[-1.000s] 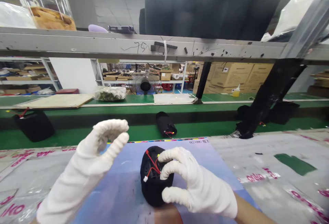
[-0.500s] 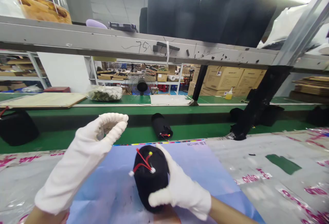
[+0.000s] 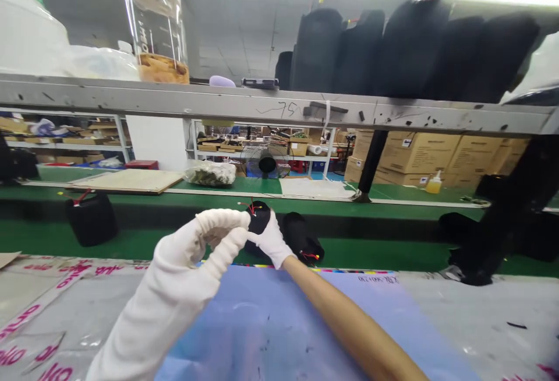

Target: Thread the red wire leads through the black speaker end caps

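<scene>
My right hand [image 3: 271, 240], in a white glove with the bare forearm behind it, reaches forward and grips a black padded cylinder [image 3: 258, 221] with red wires at its top. The cylinder's lower part is hidden behind the glove. My left hand [image 3: 198, 245], also gloved, hangs just left of it, curled into a ring and holding nothing. A second black cylinder [image 3: 302, 238] with red and yellow wires lies on the green bench to the right of my right hand. Below both hands lies a blue mat [image 3: 271, 323].
The green bench [image 3: 375, 253] runs behind the mat, with a black block [image 3: 91, 219] at left. A grey shelf beam [image 3: 279, 110] spans overhead, carrying a glass jar and black rolls. Pink-printed plastic sheeting [image 3: 463, 328] covers the table on the right.
My right hand has carried the black cylinder off the blue mat, forward to the green bench. My left hand stays curled and empty. The view has tilted upward.
</scene>
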Demonstrator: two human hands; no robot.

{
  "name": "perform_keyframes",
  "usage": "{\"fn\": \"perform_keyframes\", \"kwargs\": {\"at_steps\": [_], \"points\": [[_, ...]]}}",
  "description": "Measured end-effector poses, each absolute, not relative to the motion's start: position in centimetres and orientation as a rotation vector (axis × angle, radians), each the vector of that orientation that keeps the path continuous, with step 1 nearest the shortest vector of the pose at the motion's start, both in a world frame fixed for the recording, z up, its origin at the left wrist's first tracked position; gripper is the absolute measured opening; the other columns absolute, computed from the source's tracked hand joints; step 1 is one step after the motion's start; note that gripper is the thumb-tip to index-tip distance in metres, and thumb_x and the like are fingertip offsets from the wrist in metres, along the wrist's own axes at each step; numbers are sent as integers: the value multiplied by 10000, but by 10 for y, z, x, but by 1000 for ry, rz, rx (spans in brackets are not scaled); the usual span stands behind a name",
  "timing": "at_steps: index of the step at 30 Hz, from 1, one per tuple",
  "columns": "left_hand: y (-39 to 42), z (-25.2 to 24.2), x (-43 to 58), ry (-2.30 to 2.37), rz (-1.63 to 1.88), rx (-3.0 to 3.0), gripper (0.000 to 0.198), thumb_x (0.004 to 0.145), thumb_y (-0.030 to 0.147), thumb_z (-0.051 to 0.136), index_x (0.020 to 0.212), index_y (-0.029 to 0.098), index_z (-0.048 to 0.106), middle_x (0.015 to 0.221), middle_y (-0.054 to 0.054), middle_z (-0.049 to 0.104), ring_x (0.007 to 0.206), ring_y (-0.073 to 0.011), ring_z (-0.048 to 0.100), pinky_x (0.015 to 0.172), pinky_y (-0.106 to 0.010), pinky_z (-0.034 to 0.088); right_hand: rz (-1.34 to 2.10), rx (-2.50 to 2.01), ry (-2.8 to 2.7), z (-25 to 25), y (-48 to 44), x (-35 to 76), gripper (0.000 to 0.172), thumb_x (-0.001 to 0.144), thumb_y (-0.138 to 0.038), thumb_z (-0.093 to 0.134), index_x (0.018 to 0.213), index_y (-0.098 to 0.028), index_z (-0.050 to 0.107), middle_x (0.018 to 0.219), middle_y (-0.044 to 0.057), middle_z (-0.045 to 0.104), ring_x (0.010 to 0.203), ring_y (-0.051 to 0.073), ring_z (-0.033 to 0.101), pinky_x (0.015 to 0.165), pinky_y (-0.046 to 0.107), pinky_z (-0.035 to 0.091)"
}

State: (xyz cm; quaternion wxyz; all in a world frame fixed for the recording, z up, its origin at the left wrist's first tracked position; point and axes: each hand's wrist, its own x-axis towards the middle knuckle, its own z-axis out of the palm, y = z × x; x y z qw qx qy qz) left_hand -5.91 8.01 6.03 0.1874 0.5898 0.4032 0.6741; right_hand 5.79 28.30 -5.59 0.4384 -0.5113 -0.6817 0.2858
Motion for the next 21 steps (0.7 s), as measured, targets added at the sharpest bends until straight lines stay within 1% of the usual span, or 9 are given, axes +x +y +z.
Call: {"fn": "perform_keyframes", "kwargs": {"at_steps": [4, 8, 10, 12, 14, 15, 17, 19, 21], "points": [[86, 57, -64, 1103, 1757, 1623, 107, 796, 335, 760, 893, 309, 723, 871, 72, 741, 773, -77, 672, 700, -131, 535, 703, -1400, -1742, -45, 287, 120, 348, 950, -309, 604, 1267, -174, 556, 1302, 96, 574, 1110, 254, 611, 920, 473, 528], [97, 52, -51, 1218, 1452, 1586, 177, 794, 386, 752, 892, 244, 715, 820, 34, 707, 694, -85, 609, 614, -166, 492, 844, -1526, -1646, -28, 283, 182, 323, 953, -313, 600, 1239, -166, 570, 1250, 90, 602, 1054, 234, 635, 881, 444, 548], [108, 43, -39, 1189, 1373, 1535, 256, 801, 415, 735, 965, 223, 694, 892, 0, 706, 744, -111, 621, 641, -204, 500, 920, -1481, -1587, -21, 271, 200, 316, 955, -316, 596, 1236, -171, 574, 1258, 91, 599, 1063, 236, 630, 890, 446, 544], [120, 27, -26, 1157, 1372, 1484, 414, 807, 462, 713, 1129, 218, 624, 1075, -57, 688, 883, -157, 651, 731, -260, 530, 986, -1363, -1533, -16, 249, 207, 350, 957, -336, 589, 1268, -178, 556, 1308, 102, 574, 1113, 253, 611, 926, 473, 523], [130, 10, -12, 1127, 1375, 1450, 645, 804, 511, 699, 1337, 230, 469, 1334, -131, 571, 1112, -216, 616, 874, -329, 528, 1050, -1194, -1500, -13, 218, 209, 455, 955, -390, 577, 1362, -212, 480, 1398, 101, 526, 1202, 265, 571, 997, 487, 481], [132, 2, -6, 1100, 1365, 1438, 748, 811, 538, 680, 1422, 241, 368, 1444, -157, 477, 1227, -241, 559, 945, -360, 507, 1082, -1107, -1493, -14, 201, 208, 536, 945, -429, 574, 1425, -260, 405, 1448, 74, 497, 1257, 247, 540, 1046, 450, 453], [130, -8, 7, 1026, 1327, 1433, 816, 851, 590, 600, 1504, 272, 226, 1553, -151, 348, 1372, -258, 435, 1048, -392, 450, 1140, -963, -1495, -17, 165, 206, 772, 865, -453, 666, 1503, -312, 256, 1501, 28, 455, 1331, 218, 481, 1108, 390, 400], [121, -12, 19, 952, 1289, 1424, 739, 886, 578, 554, 1500, 298, 252, 1539, -114, 394, 1394, -254, 412, 1088, -394, 420, 1234, -874, -1547, -22, 135, 205, 1024, 693, -365, 836, 1517, -310, 231, 1494, 38, 469, 1342, 244, 471, 1109, 406, 401], [108, -13, 27, 902, 1260, 1401, 687, 862, 511, 628, 1453, 300, 349, 1473, -86, 493, 1365, -268, 449, 1091, -400, 420, 1348, -741, -1617, -29, 117, 205, 1057, 648, -267, 864, 1507, -322, 252, 1504, 33, 451, 1358, 244, 447, 1102, 414, 404]]}}
